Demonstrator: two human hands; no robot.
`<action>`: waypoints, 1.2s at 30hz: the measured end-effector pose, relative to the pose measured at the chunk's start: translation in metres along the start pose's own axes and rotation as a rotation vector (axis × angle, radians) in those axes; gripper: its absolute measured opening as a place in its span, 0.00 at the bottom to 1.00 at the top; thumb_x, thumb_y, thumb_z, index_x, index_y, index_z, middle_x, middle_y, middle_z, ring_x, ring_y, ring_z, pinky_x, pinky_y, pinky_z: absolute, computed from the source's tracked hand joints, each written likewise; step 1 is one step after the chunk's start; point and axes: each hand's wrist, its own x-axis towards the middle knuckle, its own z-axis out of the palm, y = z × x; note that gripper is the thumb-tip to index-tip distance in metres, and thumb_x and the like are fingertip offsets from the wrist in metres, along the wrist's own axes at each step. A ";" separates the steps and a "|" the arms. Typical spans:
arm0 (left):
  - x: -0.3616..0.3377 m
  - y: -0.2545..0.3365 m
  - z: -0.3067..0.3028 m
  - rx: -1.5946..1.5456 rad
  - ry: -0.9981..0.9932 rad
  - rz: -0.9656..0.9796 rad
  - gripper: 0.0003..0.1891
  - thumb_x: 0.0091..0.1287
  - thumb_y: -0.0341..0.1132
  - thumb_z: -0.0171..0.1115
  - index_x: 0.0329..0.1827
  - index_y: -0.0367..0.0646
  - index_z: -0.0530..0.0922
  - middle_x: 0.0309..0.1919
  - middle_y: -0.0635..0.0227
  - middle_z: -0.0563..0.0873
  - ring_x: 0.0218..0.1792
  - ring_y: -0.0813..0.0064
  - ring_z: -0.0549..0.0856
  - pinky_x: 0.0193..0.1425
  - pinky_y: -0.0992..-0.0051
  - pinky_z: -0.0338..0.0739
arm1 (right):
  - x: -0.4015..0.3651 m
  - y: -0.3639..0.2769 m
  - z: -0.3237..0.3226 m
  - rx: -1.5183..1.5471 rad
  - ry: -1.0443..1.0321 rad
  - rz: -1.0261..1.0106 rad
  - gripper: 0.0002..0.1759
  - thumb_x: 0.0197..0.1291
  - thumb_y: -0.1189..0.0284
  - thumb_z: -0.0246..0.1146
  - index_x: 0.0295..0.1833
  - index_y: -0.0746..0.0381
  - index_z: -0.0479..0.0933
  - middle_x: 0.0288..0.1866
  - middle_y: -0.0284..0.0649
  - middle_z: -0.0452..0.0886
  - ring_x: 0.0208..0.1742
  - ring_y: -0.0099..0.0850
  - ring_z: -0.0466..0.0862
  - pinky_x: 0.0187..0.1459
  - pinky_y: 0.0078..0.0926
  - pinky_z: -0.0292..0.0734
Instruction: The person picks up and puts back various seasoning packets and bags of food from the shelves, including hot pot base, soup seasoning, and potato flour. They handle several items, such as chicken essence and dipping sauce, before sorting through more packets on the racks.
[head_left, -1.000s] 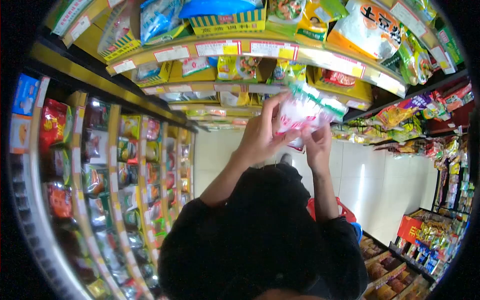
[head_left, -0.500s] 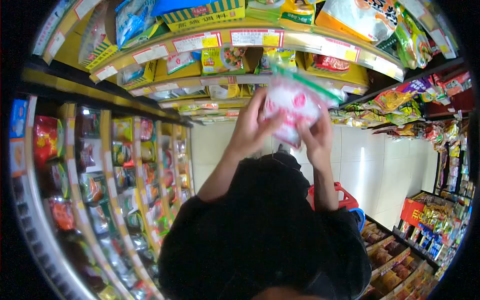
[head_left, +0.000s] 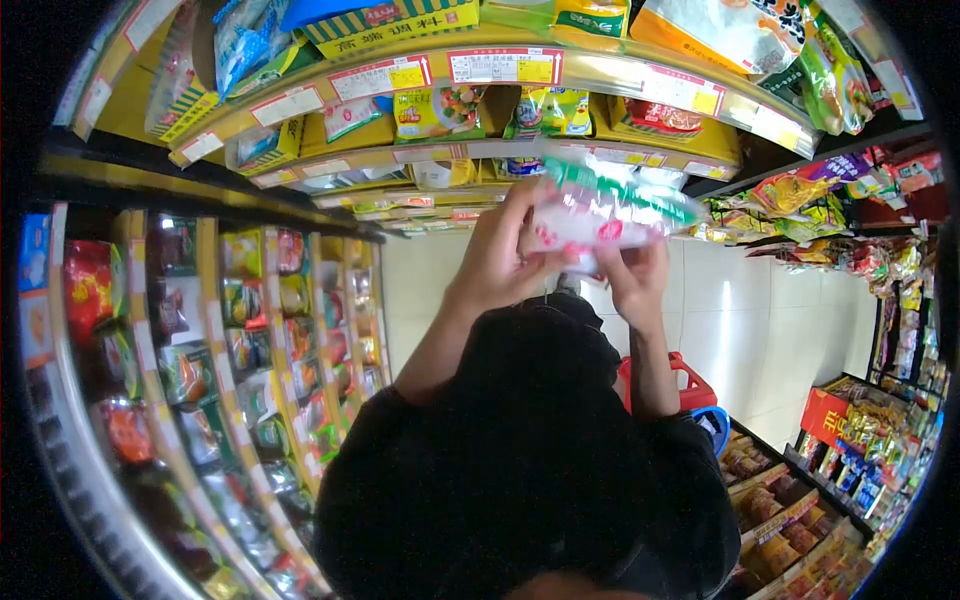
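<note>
Between my two hands is a clear plastic bag of white contents [head_left: 600,215], with a green strip along its far edge and pink-red print. My left hand [head_left: 500,245] grips its left side, the thumb on the near face. On the right, my right hand [head_left: 637,275] holds the near right corner, its thumb pressed on the bag and the other fingers partly behind it. The bag is tilted and a little blurred, so its print cannot be read. It is held in front of the shelf edge, above the floor.
Ahead stands a yellow shelf [head_left: 380,155] with price tags and packaged foods. Racks of packets [head_left: 265,350] line the left side. To the right are hanging snack bags [head_left: 800,195], a red basket [head_left: 690,385], a blue rim [head_left: 713,425] and bins of packaged goods [head_left: 770,510].
The bag has tipped in my hands, so its green-striped edge is turned more toward me and its printed face looks foreshortened. Both hands keep hold of it at nearly the same place.
</note>
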 end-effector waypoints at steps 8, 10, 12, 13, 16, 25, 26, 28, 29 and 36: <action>0.008 0.006 -0.001 0.068 -0.007 -0.051 0.35 0.65 0.51 0.77 0.66 0.37 0.73 0.45 0.52 0.87 0.42 0.56 0.89 0.46 0.66 0.82 | 0.004 0.030 -0.021 0.012 -0.022 -0.046 0.23 0.72 0.78 0.65 0.67 0.67 0.68 0.49 0.39 0.83 0.39 0.22 0.82 0.35 0.22 0.78; 0.006 -0.016 0.007 0.005 0.061 -0.208 0.36 0.64 0.50 0.77 0.66 0.36 0.72 0.44 0.52 0.87 0.41 0.57 0.89 0.44 0.65 0.81 | 0.017 0.034 -0.025 -0.103 -0.107 -0.090 0.29 0.72 0.78 0.66 0.73 0.66 0.64 0.56 0.41 0.81 0.43 0.24 0.82 0.40 0.24 0.80; 0.002 -0.008 0.000 0.060 0.015 -0.147 0.38 0.64 0.49 0.77 0.68 0.35 0.71 0.40 0.53 0.85 0.36 0.57 0.87 0.39 0.63 0.80 | 0.010 0.030 -0.026 -0.064 -0.109 -0.110 0.31 0.71 0.75 0.68 0.75 0.65 0.63 0.58 0.41 0.80 0.45 0.24 0.81 0.41 0.23 0.79; -0.001 -0.005 0.001 0.047 0.020 -0.106 0.38 0.65 0.49 0.77 0.69 0.35 0.70 0.40 0.53 0.85 0.35 0.58 0.86 0.38 0.63 0.79 | 0.009 0.026 -0.026 -0.041 -0.116 -0.114 0.33 0.71 0.73 0.69 0.75 0.65 0.63 0.59 0.40 0.80 0.47 0.24 0.81 0.42 0.23 0.78; -0.005 -0.007 0.007 -0.011 0.098 -0.132 0.36 0.65 0.49 0.77 0.68 0.36 0.71 0.39 0.55 0.83 0.29 0.63 0.80 0.35 0.67 0.76 | 0.012 0.018 -0.022 0.079 -0.127 -0.052 0.34 0.70 0.70 0.70 0.76 0.66 0.64 0.60 0.41 0.80 0.51 0.25 0.81 0.44 0.24 0.77; 0.009 -0.003 0.018 -0.290 0.037 -0.339 0.30 0.75 0.44 0.67 0.72 0.37 0.67 0.49 0.57 0.86 0.44 0.71 0.84 0.49 0.70 0.79 | 0.030 -0.012 -0.009 -0.124 0.013 0.089 0.16 0.70 0.69 0.70 0.57 0.65 0.82 0.44 0.30 0.84 0.37 0.16 0.77 0.36 0.17 0.71; 0.012 -0.004 0.020 -0.290 0.056 -0.303 0.30 0.76 0.45 0.66 0.71 0.37 0.67 0.48 0.57 0.87 0.41 0.71 0.85 0.48 0.70 0.79 | 0.031 -0.013 -0.005 -0.105 0.032 0.065 0.17 0.70 0.68 0.70 0.58 0.65 0.82 0.44 0.30 0.84 0.37 0.16 0.77 0.37 0.18 0.71; 0.023 0.012 0.021 -0.267 0.091 -0.221 0.28 0.77 0.44 0.64 0.71 0.36 0.67 0.51 0.56 0.87 0.48 0.70 0.86 0.54 0.69 0.80 | 0.031 -0.013 -0.003 -0.069 0.074 0.021 0.18 0.71 0.66 0.69 0.58 0.65 0.81 0.44 0.31 0.84 0.38 0.17 0.77 0.39 0.19 0.71; 0.022 0.011 0.023 -0.275 0.112 -0.246 0.27 0.77 0.43 0.64 0.71 0.36 0.68 0.52 0.55 0.86 0.50 0.70 0.86 0.56 0.69 0.80 | 0.032 -0.011 -0.011 -0.150 0.034 0.100 0.19 0.72 0.64 0.68 0.59 0.67 0.81 0.47 0.34 0.84 0.44 0.19 0.79 0.47 0.21 0.74; 0.022 0.008 0.032 -0.478 0.213 -0.352 0.25 0.77 0.39 0.64 0.70 0.36 0.69 0.56 0.55 0.85 0.56 0.72 0.84 0.61 0.70 0.78 | 0.036 -0.018 -0.002 -0.093 0.015 0.095 0.19 0.74 0.66 0.66 0.59 0.70 0.81 0.53 0.39 0.84 0.51 0.24 0.81 0.55 0.25 0.75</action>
